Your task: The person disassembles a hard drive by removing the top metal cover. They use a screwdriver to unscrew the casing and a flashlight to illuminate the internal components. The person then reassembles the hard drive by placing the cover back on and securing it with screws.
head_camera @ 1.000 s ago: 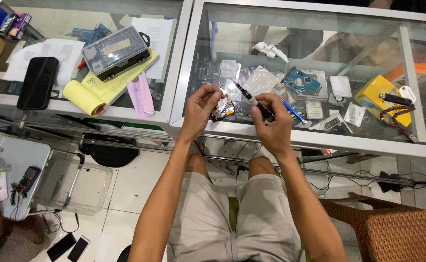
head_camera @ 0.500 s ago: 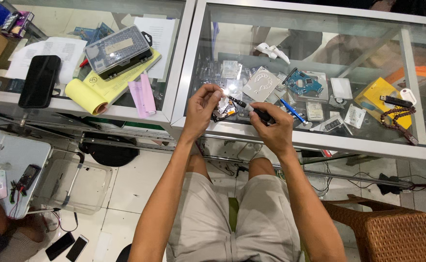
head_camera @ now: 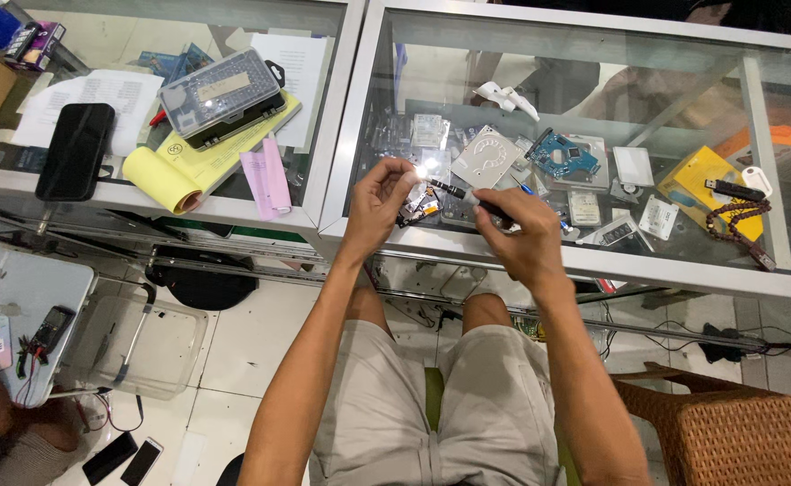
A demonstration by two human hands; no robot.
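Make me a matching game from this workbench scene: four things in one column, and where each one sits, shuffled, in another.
Things:
1. black phone
2. yellow notepad
3. screwdriver
4. small shiny part

Places:
A. pinched in the left hand
B. lying face down at the left end of the glass counter
C. gripped in the right hand
D. under a clear case of bits

Pairs: 1-B, 2-D, 3-C, 4-A

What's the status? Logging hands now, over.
Left hand pinching small shiny part. Right hand holding black screwdriver, tip at part. Nothing between them.
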